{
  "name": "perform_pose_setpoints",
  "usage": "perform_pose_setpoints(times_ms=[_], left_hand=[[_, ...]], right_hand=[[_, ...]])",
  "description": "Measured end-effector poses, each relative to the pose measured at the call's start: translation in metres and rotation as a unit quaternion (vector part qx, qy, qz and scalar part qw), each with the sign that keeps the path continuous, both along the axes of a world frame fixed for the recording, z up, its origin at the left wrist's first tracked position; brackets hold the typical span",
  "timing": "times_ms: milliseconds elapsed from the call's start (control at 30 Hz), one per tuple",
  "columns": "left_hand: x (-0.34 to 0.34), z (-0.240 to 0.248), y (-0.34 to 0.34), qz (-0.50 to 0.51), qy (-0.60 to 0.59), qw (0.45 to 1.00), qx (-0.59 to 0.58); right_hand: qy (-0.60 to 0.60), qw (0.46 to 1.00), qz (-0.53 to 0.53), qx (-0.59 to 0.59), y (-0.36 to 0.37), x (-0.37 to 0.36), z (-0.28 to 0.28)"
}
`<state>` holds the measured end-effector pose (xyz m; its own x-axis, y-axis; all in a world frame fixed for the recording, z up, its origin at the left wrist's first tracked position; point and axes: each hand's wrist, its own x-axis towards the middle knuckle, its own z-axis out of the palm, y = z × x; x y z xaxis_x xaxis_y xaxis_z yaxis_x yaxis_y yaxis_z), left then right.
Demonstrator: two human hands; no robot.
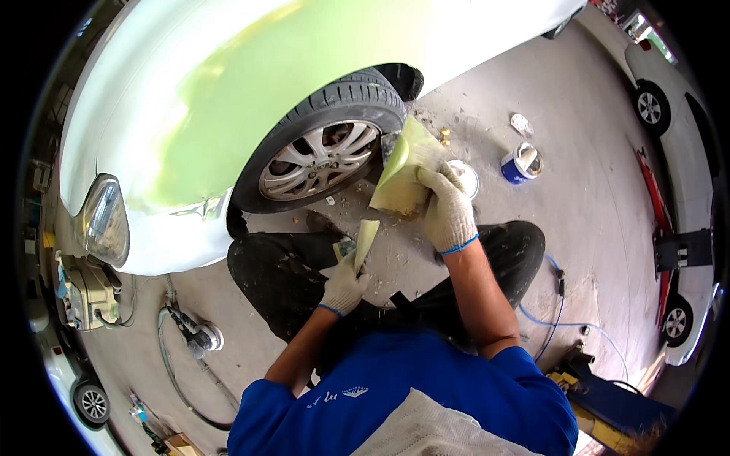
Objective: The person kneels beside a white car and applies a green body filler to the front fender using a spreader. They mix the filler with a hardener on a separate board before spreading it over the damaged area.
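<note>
My left hand [344, 290], in a whitish knit glove, is closed on a pale yellow-green spreader [366, 240]. A darker flat piece [344, 249] shows beside it, but I cannot tell whether it is separate. My right hand [450, 213], gloved the same way, grips a putty board [403, 196] at its right edge. A curved layer of yellow-green filler [414, 140] lies on the board. In front of me stands a white car, its fender [251, 99] coated with a broad yellow-green patch above the wheel [319, 163]. Both hands are apart from the car.
A blue can [517, 171] stands right of the board, near a white round lid [471, 182]. At the lower left, a sander [204, 337] lies with its hose. Blue tubing [563, 323] crosses the floor at right. Other cars [677, 144] stand around.
</note>
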<state>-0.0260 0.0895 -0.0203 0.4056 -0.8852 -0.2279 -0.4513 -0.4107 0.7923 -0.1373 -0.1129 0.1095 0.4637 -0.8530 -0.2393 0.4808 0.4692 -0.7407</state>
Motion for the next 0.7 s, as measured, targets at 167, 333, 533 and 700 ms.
perform_pose_setpoints(times_ms=[167, 333, 533, 700], left_hand=[[0.030, 0.038, -0.032, -0.113, -0.070, 0.990, 0.048], [0.039, 0.079, -0.087, -0.348, -0.252, 0.899, 0.087], [0.029, 0.031, -0.137, -0.489, -0.309, 0.806, 0.128], [0.010, 0.015, -0.141, -0.521, -0.302, 0.792, 0.100]], right_hand=[[0.159, 0.939, -0.039, -0.301, -0.065, 0.014, 0.010], [0.247, 0.441, -0.200, -0.840, -0.148, 0.066, 0.082], [0.228, 0.352, -0.279, -0.864, -0.213, 0.145, 0.097], [0.242, 0.399, -0.269, -0.843, -0.199, 0.139, 0.054]])
